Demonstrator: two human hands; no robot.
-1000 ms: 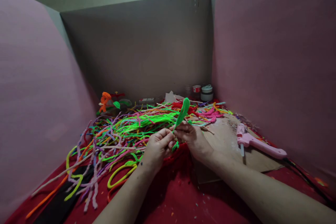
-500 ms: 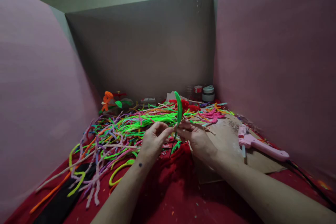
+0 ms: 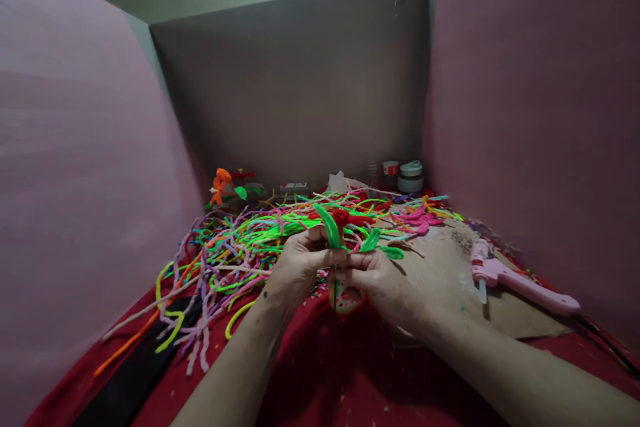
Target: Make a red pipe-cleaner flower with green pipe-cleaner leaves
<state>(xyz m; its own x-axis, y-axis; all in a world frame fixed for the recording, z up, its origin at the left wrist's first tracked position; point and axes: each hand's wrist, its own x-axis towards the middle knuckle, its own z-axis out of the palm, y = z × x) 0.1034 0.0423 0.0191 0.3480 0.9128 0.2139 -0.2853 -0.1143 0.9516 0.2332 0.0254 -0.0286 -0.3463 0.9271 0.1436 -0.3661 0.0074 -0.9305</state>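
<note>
My left hand (image 3: pixel 303 263) and my right hand (image 3: pixel 383 280) meet in front of me, thumbs and fingers pinched together. Between them stands a green pipe-cleaner leaf (image 3: pixel 329 223), tilted left, with a thin dark stem running down below the fingers. Two more green leaves (image 3: pixel 373 239) stick up and out to the right above my right hand. Under the fingertips hangs a pale rounded piece with red spots (image 3: pixel 345 299), partly covered by the hands; I cannot make out what it is. Just behind the leaf a red fuzzy piece (image 3: pixel 341 216) shows.
A heap of coloured pipe cleaners (image 3: pixel 260 233) spreads behind and left of my hands. On the right, a pink glue gun (image 3: pixel 520 287) lies on cardboard (image 3: pixel 435 267). An orange pipe-cleaner flower (image 3: pixel 220 185) and a lidded jar (image 3: pixel 411 177) stand at the back.
The upright leaf has come lower and now leans left. Two further green leaves and the pale spotted piece have come into sight at my hands. The camera view has shifted slightly left.
</note>
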